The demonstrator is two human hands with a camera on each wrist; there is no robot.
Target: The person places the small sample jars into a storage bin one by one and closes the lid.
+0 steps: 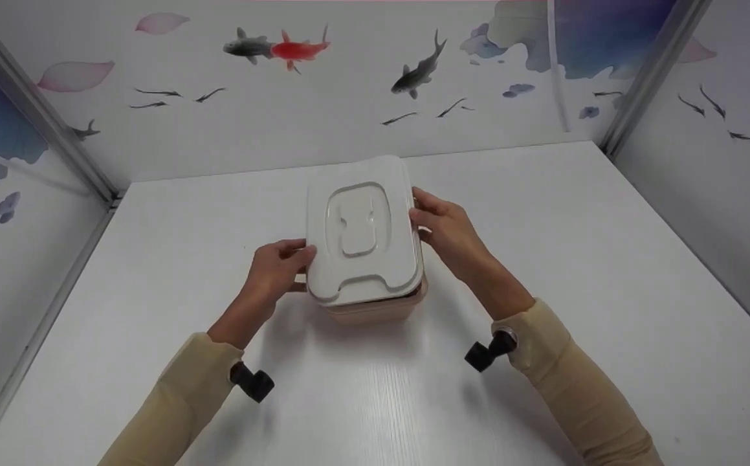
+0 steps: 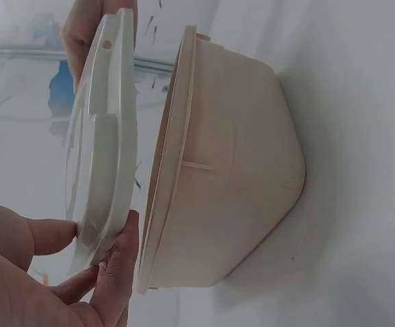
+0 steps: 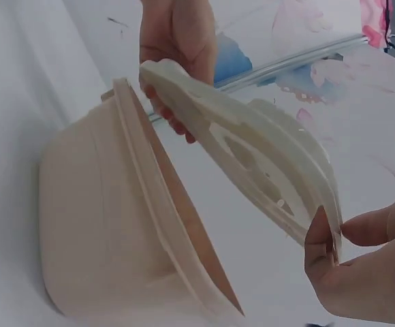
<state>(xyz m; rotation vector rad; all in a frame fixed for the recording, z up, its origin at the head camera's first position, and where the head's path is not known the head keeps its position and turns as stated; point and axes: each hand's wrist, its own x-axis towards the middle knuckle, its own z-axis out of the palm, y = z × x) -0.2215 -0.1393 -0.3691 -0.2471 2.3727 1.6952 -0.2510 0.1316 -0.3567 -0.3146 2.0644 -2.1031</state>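
Observation:
A white plastic lid (image 1: pixel 360 233) with a raised centre panel is held over a beige-pink plastic storage box (image 1: pixel 375 314). My left hand (image 1: pixel 277 268) pinches the lid's left edge, thumb on top and fingers beneath. At the opposite edge, my right hand (image 1: pixel 449 230) pinches the lid the same way. Both wrist views show a gap between the lid (image 2: pixel 105 136) and the rim of the box (image 2: pixel 231 163). In the right wrist view the lid (image 3: pixel 252 150) tilts away from the box (image 3: pixel 109 204). The box's contents are hidden.
The box stands on a white table (image 1: pixel 543 259). Behind it rises a white panel (image 1: pixel 349 123) printed with fish and petals. Side panels with metal corner posts (image 1: pixel 650 84) enclose the table. Each sleeve carries a small black device (image 1: pixel 491 349) near the wrist.

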